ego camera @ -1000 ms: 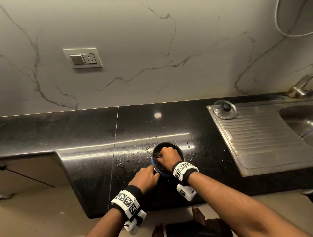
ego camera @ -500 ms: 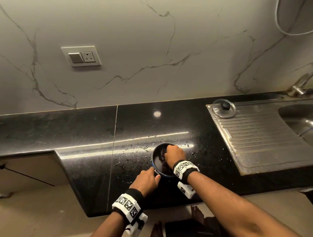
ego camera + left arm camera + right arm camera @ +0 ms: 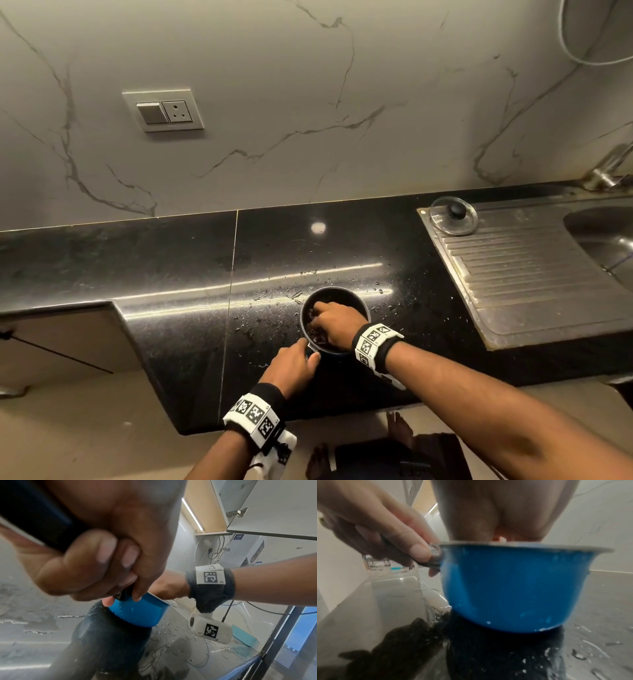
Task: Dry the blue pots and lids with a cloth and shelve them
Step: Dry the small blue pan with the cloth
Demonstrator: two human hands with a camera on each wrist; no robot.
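Observation:
A small blue pot (image 3: 362, 301) (image 3: 142, 614) (image 3: 513, 588) with a dark inside stands on the wet black counter (image 3: 171, 274). My left hand (image 3: 296, 359) (image 3: 109, 574) (image 3: 388, 536) grips its short handle (image 3: 435, 559) at the near left. My right hand (image 3: 334, 322) (image 3: 169, 586) reaches down into the pot, fingers curled on a dark cloth (image 3: 313, 335) against the inner wall; most of the cloth is hidden. A glass lid (image 3: 442, 224) with a black knob lies on the steel drainboard (image 3: 534, 274) at the far right.
Water drops (image 3: 308, 277) spread over the counter around the pot. The sink basin (image 3: 603, 236) and tap (image 3: 608, 168) are at the far right. A wall socket (image 3: 164, 110) sits on the marble backsplash. An open cupboard door (image 3: 274, 507) hangs overhead.
My right hand has shifted round inside the pot, first a little right, then back toward the near left. The left hand keeps its grip on the handle; the pot stays in place.

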